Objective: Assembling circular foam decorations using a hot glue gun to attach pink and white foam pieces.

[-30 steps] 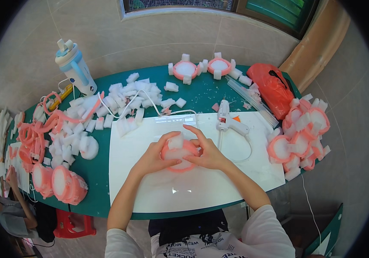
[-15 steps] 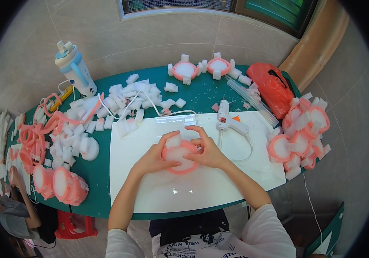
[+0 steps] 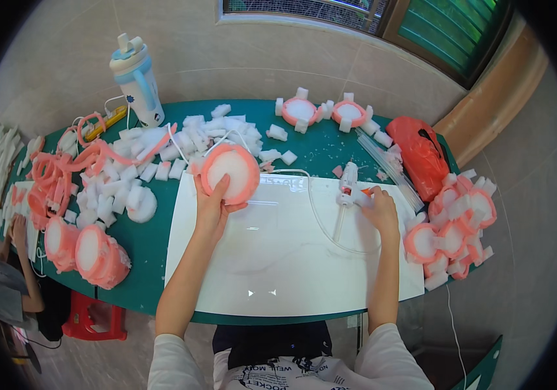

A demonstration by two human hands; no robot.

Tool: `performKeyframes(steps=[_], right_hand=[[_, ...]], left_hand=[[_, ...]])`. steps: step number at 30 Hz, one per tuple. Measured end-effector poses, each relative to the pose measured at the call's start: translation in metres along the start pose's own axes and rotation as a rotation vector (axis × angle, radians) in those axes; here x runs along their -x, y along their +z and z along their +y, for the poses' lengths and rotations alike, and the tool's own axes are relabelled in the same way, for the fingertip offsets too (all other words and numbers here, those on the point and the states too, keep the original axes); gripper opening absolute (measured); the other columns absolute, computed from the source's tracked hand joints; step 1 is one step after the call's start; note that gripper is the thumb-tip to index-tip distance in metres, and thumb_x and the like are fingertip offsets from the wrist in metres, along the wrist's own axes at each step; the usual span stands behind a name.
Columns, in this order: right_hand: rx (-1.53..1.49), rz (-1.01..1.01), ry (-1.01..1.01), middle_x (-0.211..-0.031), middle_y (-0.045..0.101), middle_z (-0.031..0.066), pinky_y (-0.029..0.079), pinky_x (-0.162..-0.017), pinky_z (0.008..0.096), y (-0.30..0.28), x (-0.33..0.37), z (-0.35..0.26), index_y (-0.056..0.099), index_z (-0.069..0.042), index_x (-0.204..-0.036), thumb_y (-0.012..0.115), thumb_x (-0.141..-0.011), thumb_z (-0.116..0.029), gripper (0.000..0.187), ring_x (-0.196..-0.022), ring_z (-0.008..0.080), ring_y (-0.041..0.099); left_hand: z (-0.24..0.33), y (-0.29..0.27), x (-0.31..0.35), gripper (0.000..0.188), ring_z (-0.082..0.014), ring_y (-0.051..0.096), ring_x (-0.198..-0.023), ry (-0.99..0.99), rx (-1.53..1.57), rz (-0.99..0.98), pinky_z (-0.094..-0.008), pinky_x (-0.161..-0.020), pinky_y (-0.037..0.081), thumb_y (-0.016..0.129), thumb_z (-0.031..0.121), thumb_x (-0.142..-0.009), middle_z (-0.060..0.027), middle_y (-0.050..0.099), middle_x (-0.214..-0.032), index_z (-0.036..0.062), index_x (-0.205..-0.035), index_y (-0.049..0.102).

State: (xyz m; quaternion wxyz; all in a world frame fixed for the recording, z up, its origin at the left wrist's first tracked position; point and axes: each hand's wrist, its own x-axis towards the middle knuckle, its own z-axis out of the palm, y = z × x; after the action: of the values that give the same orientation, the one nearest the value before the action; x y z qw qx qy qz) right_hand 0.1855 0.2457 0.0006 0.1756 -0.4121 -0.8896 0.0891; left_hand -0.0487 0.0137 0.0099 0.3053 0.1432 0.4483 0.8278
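My left hand [image 3: 212,207] grips a round white foam disc with a pink foam rim [image 3: 231,170], held up at the far left of the white board. Its thumb lies across the disc's face, and the other fingers are partly behind it. My right hand [image 3: 381,212] is closed round the handle of a white hot glue gun [image 3: 349,183] at the right of the board. The gun's nozzle points away from me, and its white cord curves over the board. No foam block shows on the held disc's front.
White foam blocks [image 3: 191,133] and pink foam strips [image 3: 54,175] heap up at left, near a bottle [image 3: 139,84]. Stacked pink-rimmed discs [image 3: 102,257] stand nearer. Finished-looking pieces [image 3: 454,227], glue sticks [image 3: 389,166] and a red bag [image 3: 416,156] lie at right. Another person's hand [image 3: 18,231] is far left.
My left hand has lifted the disc leftward and away from me, tilting it up. My right hand has let go of the disc, moved right and taken hold of the glue gun's handle.
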Motion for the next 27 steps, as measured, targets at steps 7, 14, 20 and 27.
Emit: performKeyframes(steps=[7, 14, 20, 27], right_hand=[[0.104, -0.012, 0.019, -0.094, 0.053, 0.0159, 0.044, -0.074, 0.0411, 0.02, -0.006, 0.001, 0.043, -0.002, -0.103, 0.062, -0.061, -0.005, 0.046, -0.091, 0.0334, 0.051], [-0.022, 0.031, 0.027, -0.09, 0.057, 0.0149, 0.045, -0.072, 0.0437, 0.011, -0.012, -0.016, 0.053, -0.003, -0.095, 0.061, -0.061, -0.007, 0.035, -0.085, 0.0337, 0.055], [-0.706, 0.419, -0.258, -0.07, 0.059, 0.0084, 0.045, -0.054, 0.0274, 0.017, -0.012, -0.009, 0.056, 0.001, -0.099, 0.059, -0.076, -0.007, 0.025, -0.057, 0.017, 0.056], [-1.304, -0.097, -0.264, -0.067, 0.054, 0.0069, 0.039, -0.042, 0.0226, 0.004, 0.026, -0.063, 0.055, 0.003, -0.099, 0.056, -0.074, -0.01, 0.028, -0.049, 0.0114, 0.048]], left_hand=[[-0.012, -0.022, -0.008, 0.048, -0.0136, 0.061, -0.082, -0.181, 0.272, 0.006, -0.0207, -0.055, 0.054, 0.057, 0.024, -0.083, -0.0061, 0.052, -0.109, 0.0178, -0.123, 0.032], [-0.006, -0.006, -0.003, 0.054, -0.0123, 0.05, -0.101, -0.079, 0.204, 0.041, -0.0217, -0.074, 0.046, 0.06, 0.024, -0.081, -0.0021, 0.045, -0.114, 0.0217, -0.123, 0.027], [-0.005, -0.001, -0.003, 0.038, -0.0044, 0.054, -0.067, -0.165, 0.313, 0.159, -0.0134, -0.043, 0.039, 0.059, 0.021, -0.081, 0.0002, 0.055, -0.092, 0.0168, -0.114, 0.04], [-0.015, -0.007, -0.001, 0.031, -0.0048, 0.052, -0.061, -0.348, 0.417, 0.071, -0.0135, -0.039, 0.036, 0.056, 0.024, -0.084, -0.0024, 0.057, -0.088, 0.0106, -0.109, 0.044]])
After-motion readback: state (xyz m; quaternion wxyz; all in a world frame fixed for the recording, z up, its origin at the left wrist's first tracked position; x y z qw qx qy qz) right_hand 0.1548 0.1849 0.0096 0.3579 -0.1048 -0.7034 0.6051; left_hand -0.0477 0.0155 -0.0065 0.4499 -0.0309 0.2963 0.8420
